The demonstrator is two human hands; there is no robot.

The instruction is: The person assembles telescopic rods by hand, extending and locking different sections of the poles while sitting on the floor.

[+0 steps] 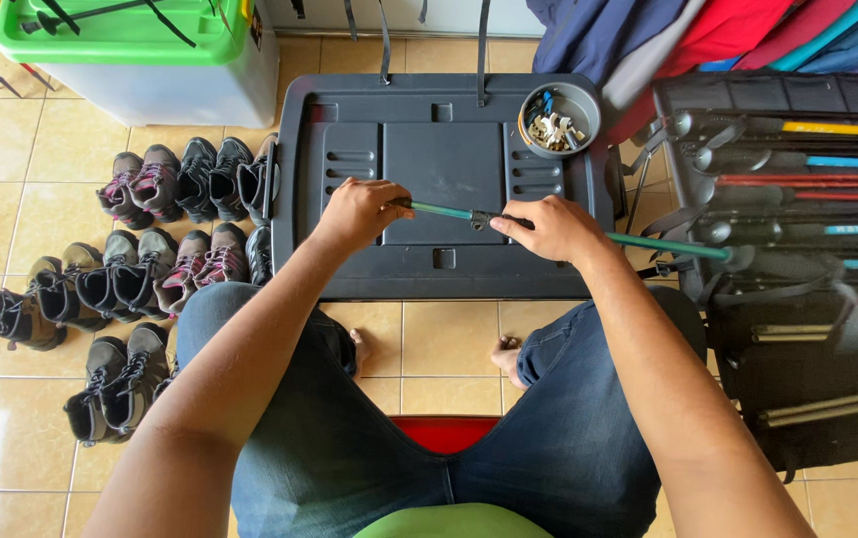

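Tan floor tiles (449,339) surround a dark plastic tray (429,149) (boots (140,279) alongside).

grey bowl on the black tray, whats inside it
The bowl holds a heap of small parts, mostly pale, with a few blue and dark ones at its left side. What they are is too small to tell, and the heap hides the bowl's bottom.

The green pole (588,234) looks like smooth, painted metal with a slight sheen, its clamp dull dark plastic. The dark tray (439,139) under it is matt moulded plastic, and the round tin (588,105) is dull grey metal. The floor tiles (40,149) are glossy ceramic; the hiking shoes (140,289) are matt cloth and mesh.
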